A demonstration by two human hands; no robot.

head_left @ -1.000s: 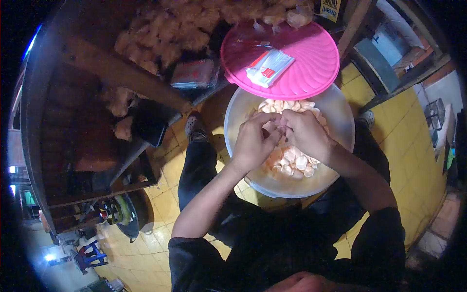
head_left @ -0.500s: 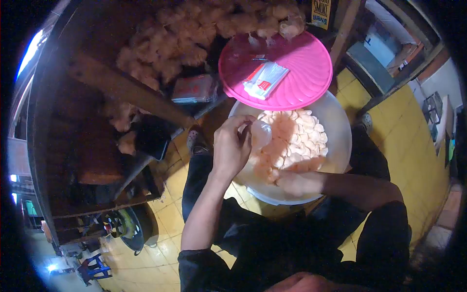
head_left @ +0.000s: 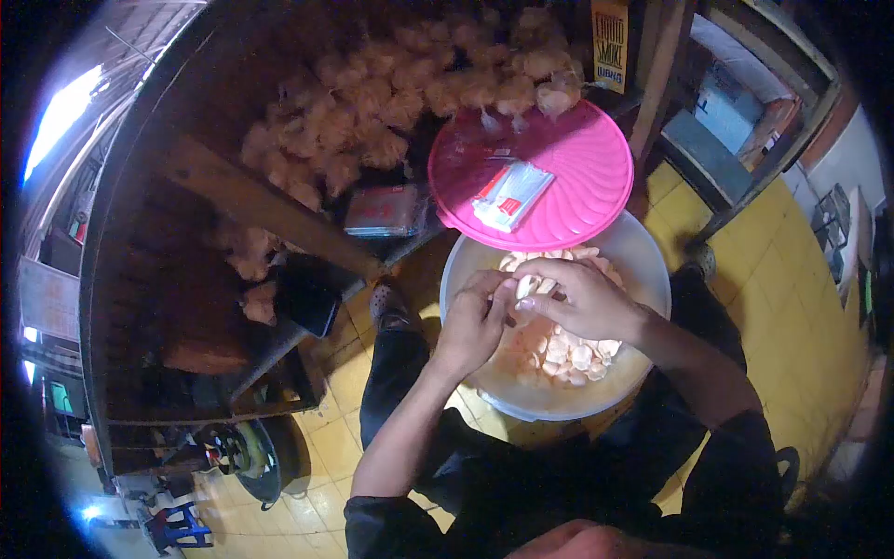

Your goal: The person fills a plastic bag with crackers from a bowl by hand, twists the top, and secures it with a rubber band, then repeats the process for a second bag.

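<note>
A large translucent tub (head_left: pixel 657 289) between my legs holds many pale, round crackers (head_left: pixel 573 359). Above it, my left hand (head_left: pixel 475 321) pinches a small clear plastic bag, mostly hidden behind the fingers. My right hand (head_left: pixel 591 300) is curled round several crackers (head_left: pixel 533 285) at the bag's mouth, its fingertips meeting those of my left. A pink ribbed lid (head_left: pixel 591 172) covers the tub's far edge. On that lid lies a packet of clear bags (head_left: pixel 512 197) with red print.
Many filled, knotted bags (head_left: pixel 372 116) are heaped on the dark wooden shelf at upper left. Another bag packet (head_left: pixel 382 211) lies at its edge, near a wooden post (head_left: pixel 251 200). A yellow box (head_left: pixel 610 47) stands behind the lid. A dark pan (head_left: pixel 265 461) sits at lower left.
My right hand has risen from the crackers in the tub to the bag, bringing several crackers. My left hand has moved slightly down, with its bag now between both hands.
</note>
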